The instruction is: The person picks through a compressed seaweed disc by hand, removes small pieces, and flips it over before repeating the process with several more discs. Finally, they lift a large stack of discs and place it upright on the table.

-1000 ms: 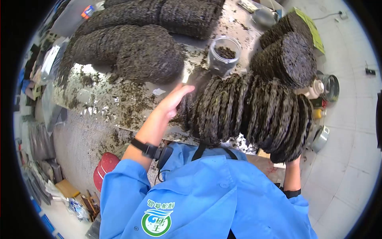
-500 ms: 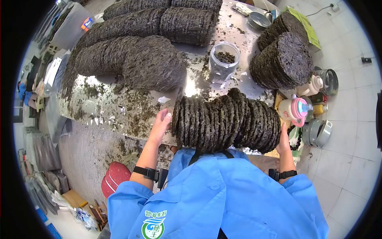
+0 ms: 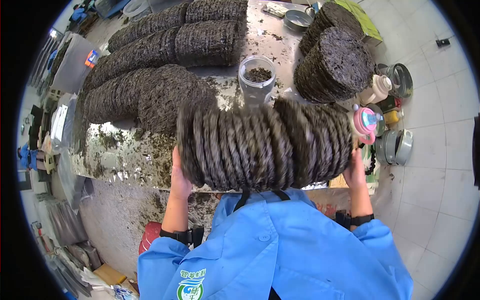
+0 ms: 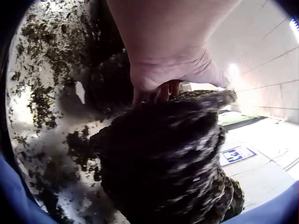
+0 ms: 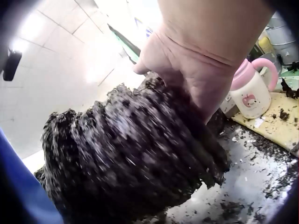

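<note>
Holding stack of dark round sheets (image 3: 265, 147) between left hand (image 3: 180, 180) and right hand (image 3: 355, 172), at near edge of table (image 3: 282, 45). Fingers mostly hidden; curl cannot be told. Best handling: even inward pressure at both ends, sheets aligned.

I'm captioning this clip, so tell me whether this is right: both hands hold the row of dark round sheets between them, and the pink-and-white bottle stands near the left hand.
Not quite: the right wrist view shows the pink-and-white bottle near the right hand, not the left hand. Both hands do hold the row of dark round sheets between them.
</note>
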Demonstrator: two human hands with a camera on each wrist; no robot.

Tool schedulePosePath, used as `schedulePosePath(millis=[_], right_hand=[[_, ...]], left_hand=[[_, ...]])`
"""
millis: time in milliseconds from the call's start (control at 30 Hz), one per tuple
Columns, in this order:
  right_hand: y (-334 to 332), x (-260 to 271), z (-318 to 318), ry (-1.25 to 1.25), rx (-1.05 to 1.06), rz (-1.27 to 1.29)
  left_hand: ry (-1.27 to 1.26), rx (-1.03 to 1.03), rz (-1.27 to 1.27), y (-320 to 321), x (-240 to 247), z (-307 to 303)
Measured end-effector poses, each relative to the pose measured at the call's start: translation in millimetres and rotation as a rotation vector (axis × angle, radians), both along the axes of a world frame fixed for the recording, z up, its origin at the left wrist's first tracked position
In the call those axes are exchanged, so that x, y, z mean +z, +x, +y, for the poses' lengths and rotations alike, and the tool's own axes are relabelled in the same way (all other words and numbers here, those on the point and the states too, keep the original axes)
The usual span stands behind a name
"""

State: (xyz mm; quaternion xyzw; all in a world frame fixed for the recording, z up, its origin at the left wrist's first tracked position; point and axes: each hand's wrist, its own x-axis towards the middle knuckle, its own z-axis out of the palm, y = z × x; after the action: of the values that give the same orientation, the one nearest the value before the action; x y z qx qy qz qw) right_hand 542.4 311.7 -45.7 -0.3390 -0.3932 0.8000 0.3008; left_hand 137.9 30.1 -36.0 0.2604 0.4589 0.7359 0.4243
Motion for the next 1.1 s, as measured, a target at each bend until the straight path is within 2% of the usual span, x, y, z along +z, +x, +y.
schedulePosePath(millis=[33, 67, 133, 167, 200, 267, 300, 400, 533, 600, 633, 667, 733, 767, 800, 867, 933, 1000, 1033, 1067, 1100], right_hand=[[-18, 5, -7, 0.005, -0.022, -0.091], [-24, 0, -11, 0.012, 0.046, -0.218], [-6, -55, -5, 0.16, 0.055, -0.682], [-24, -25, -18, 0.087, -0.028, -0.604], [-27, -15, -18, 0.082, -0.023, -0.603], [-30, -9, -16, 0.344, 0.059, -0.752], [-20, -29, -9, 0.382, 0.03, -0.733], [-32, 5, -12, 0.683, 0.028, -0.842], [-29, 2, -5, 0.715, 0.023, -0.899], [-30, -8, -4, 0.305, 0.04, -0.717], [-26, -25, -7, 0.323, 0.117, -0.782], [-44, 2, -21, 0.356, 0.205, -0.8], [-58, 4, -28, 0.351, 0.213, -0.684], [-63, 15, -27, 0.262, 0.164, -0.639], [-60, 23, -22, 0.274, 0.157, -0.635], [-51, 32, -17, 0.219, 0.072, -0.428], [-34, 34, -18, 0.24, 0.042, -0.331], [-16, 36, -20, 0.213, 0.087, -0.166], [-4, 10, -12, 0.422, 0.1, -0.314], [-3, 3, -14, 0.41, 0.091, -0.318], [-3, -1, -16, 0.33, 0.122, -0.456]], left_hand=[[-0.149, 0.057, -0.051, -1, -8, 3], [-0.296, 0.117, -0.099, -1, -20, 4], [-0.479, 0.106, 0.084, 0, -61, -3], [-0.517, 0.093, 0.213, 2, -63, 0], [-0.557, 0.08, 0.341, 5, -66, 6], [-0.571, 0.108, 0.391, 11, -41, 13], [-0.585, 0.126, 0.383, 11, -36, 14], [-0.632, 0.185, 0.399, 9, -38, 8], [-0.764, 0.194, 0.482, 17, -26, 19], [-0.835, 0.14, 0.403, 27, -17, 30], [-0.747, 0.098, 0.387, 22, -57, 25], [-0.742, 0.086, 0.25, 37, -43, 33], [-0.702, 0.071, 0.107, 47, -39, 46], [-0.689, 0.072, 0.114, 48, -33, 49], [-0.64, 0.089, 0.172, 48, -26, 50], [-0.534, 0.158, 0.268, 39, -23, 41], [-0.343, 0.228, 0.13, 34, -10, 25], [-0.241, 0.188, -0.278, 34, 26, 28], [-0.083, 0.093, -0.125, 21, -5, 4], [-0.094, 0.082, -0.126, 10, -26, 0], [-0.254, 0.091, -0.121, 1, -43, 0]])
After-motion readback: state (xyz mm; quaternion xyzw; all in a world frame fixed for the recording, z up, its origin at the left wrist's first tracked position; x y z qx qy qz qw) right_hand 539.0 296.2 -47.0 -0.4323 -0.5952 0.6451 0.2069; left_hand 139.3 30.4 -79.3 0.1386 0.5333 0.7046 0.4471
